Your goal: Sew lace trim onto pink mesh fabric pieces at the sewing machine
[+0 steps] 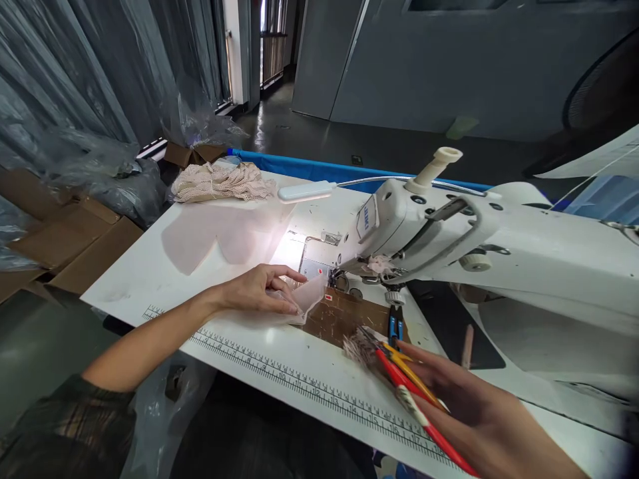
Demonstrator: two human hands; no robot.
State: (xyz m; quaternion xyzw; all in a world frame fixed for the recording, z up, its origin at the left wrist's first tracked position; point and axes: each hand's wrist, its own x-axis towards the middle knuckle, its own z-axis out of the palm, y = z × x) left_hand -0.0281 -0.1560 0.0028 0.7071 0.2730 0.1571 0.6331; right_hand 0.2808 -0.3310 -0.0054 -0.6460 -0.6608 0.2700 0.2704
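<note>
My left hand (254, 289) pinches the edge of a sheer pale pink fabric piece (312, 293) just left of the sewing machine's needle area. More of the same sheer fabric (214, 233) spreads flat over the white table behind that hand. On the right, my slightly blurred right hand (464, 399) is closed around a slim metal-tipped tool with red and yellow handles (407, 379). Its tip meets a small tuft of thread scraps (362, 346). Blue-handled thread snips (395, 324) lie beside it, under the white sewing machine (424, 226).
A printed ruler (299, 386) runs along the table's front edge. A tied bundle of beige lace (222, 181) lies at the back left, near a white lamp head (307, 191). Cardboard boxes (74, 239) and plastic bags stand left of the table.
</note>
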